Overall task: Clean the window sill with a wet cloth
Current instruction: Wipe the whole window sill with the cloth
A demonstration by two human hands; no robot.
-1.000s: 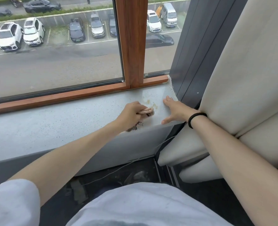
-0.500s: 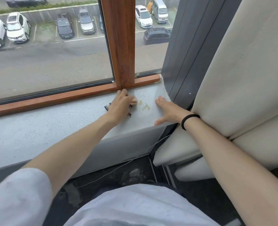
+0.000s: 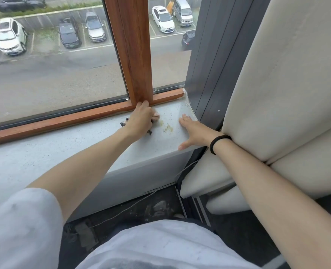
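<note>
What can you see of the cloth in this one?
The cloth is mostly hidden under the left hand, which holds it against the window sill. Two small corners show, black-and-white checked. It sits near the wooden frame, just left of a yellowish stain.

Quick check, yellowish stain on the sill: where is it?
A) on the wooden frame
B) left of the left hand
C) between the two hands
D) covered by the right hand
C: the yellowish stain lies bare on the window sill, in the gap between the left hand, which grips the cloth, and the right hand, which rests flat.
</note>
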